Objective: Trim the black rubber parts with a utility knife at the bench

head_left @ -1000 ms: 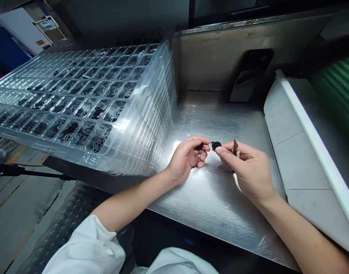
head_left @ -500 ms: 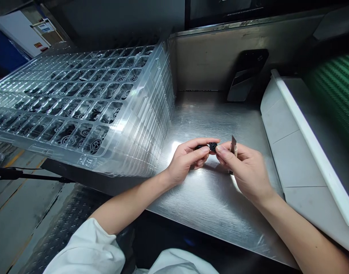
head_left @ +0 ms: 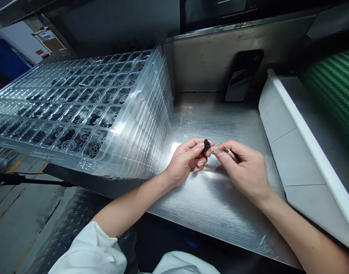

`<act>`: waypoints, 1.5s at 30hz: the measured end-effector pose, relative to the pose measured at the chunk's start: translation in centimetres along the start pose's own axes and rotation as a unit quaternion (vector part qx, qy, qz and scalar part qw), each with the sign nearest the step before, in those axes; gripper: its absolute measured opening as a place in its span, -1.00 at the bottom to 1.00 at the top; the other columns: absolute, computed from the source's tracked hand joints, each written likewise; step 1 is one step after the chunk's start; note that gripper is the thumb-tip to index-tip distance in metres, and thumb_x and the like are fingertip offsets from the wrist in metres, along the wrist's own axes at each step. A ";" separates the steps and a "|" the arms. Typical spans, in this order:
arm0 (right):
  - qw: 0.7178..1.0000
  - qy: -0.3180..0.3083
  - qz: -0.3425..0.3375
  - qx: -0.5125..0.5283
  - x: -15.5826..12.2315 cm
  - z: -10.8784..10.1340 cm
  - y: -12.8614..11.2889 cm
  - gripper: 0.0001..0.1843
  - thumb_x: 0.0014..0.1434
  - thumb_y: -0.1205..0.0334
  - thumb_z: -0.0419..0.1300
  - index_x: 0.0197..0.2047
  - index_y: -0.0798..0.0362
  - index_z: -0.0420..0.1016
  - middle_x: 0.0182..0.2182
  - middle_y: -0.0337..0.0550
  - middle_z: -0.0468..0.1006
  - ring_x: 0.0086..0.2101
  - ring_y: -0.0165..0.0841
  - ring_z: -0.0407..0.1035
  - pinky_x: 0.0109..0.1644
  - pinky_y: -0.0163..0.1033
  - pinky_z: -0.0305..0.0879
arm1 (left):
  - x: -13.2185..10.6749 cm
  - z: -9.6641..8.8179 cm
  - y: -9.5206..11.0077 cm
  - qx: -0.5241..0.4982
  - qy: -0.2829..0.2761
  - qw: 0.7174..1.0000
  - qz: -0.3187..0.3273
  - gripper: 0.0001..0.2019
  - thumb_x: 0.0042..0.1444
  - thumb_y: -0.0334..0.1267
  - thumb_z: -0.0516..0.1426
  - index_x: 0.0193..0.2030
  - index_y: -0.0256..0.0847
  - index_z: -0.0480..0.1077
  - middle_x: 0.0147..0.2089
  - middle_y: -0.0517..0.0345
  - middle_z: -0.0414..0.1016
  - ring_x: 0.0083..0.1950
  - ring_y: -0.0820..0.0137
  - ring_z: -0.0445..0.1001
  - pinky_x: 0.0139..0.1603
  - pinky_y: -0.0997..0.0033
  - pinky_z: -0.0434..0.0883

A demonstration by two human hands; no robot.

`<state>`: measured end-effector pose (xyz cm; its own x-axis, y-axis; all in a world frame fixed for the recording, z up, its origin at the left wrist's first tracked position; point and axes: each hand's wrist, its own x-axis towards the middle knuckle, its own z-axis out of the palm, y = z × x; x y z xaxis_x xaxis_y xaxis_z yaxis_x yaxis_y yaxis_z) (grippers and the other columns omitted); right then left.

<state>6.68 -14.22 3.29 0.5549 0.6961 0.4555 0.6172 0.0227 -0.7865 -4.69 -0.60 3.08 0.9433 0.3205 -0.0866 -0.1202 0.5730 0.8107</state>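
Between the thumb and fingers of my left hand [head_left: 188, 158] is a small round black plastic part [head_left: 206, 145], its spoked, hollow face turned toward me. My right hand [head_left: 243, 163] is closed round a small knife [head_left: 231, 155] with a pale handle; its thin dark blade shows nearly edge-on. The right thumb and fingertip are pinched together just right of the black part, with a narrow gap between. Both hands are held over the bare metal worktop [head_left: 208, 118].
A tall stack of clear compartment trays [head_left: 142, 114] stands at the left, with black parts in the top pockets. A white bin [head_left: 294, 144] sits at the right, beside a green ribbed surface [head_left: 337, 91]. A dark phone-like slab [head_left: 243, 78] leans against the back wall.
My right fingertips have come away from the black part. My left hand has turned the part and drawn it slightly left. The knife has tipped from upright to slanted.
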 end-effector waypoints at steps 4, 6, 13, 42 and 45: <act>0.998 0.009 -0.054 -0.041 0.1 -0.2 0.3 -0.62 0.53 -0.03 0.13 -0.26 -0.02 0.54 -0.44 -0.24 0.42 -0.49 -0.36 0.25 -0.41 -0.21 0.15 | 0.0 0.0 0.2 -0.036 -0.013 0.999 -0.010 -0.72 0.22 -0.11 0.32 -0.04 -0.24 0.54 -0.24 0.14 0.37 -0.46 0.58 0.23 -0.54 0.56 0.11; 0.996 0.000 -0.070 -0.058 0.0 -0.1 0.5 -0.59 0.57 -0.01 0.02 -0.24 -0.01 0.51 -0.40 -0.20 0.44 -0.43 -0.32 0.31 -0.35 -0.18 0.19 | 0.0 0.0 0.2 -0.042 -0.006 0.999 -0.013 -0.72 0.20 -0.14 0.32 -0.03 -0.24 0.54 -0.26 0.14 0.38 -0.46 0.58 0.21 -0.53 0.57 0.12; 0.987 -0.001 -0.093 -0.133 -0.2 0.2 1.0 -0.67 0.56 0.15 0.04 -0.26 0.02 0.43 -0.35 -0.20 0.45 -0.43 -0.36 0.31 -0.30 -0.19 0.18 | 0.0 0.0 0.1 -0.051 0.008 0.999 0.005 -0.71 0.20 -0.15 0.33 0.01 -0.18 0.50 -0.29 0.15 0.41 -0.42 0.53 0.28 -0.48 0.56 0.19; 0.977 0.031 -0.128 -0.166 -0.3 0.4 1.1 -0.68 0.54 0.17 0.13 -0.31 0.03 0.43 -0.42 -0.23 0.43 -0.50 -0.40 0.24 -0.39 -0.23 0.10 | -0.2 0.2 -0.5 -0.044 0.013 0.998 0.051 -0.70 0.20 -0.14 0.37 0.00 -0.21 0.51 -0.35 0.17 0.46 -0.44 0.53 0.30 -0.48 0.55 0.23; 0.978 0.028 -0.127 -0.162 -0.3 0.5 1.1 -0.69 0.53 0.18 0.13 -0.31 0.03 0.44 -0.41 -0.23 0.42 -0.49 -0.40 0.25 -0.38 -0.23 0.11 | -0.2 0.1 -0.5 -0.046 0.009 0.998 0.053 -0.72 0.23 -0.16 0.35 0.01 -0.22 0.52 -0.35 0.17 0.46 -0.44 0.54 0.30 -0.48 0.56 0.24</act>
<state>6.93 -14.10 2.04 0.3846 0.6572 0.6482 0.8785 -0.0449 -0.4757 -4.79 -1.06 2.72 0.9186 0.3949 -0.0141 -0.2469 0.6013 0.7599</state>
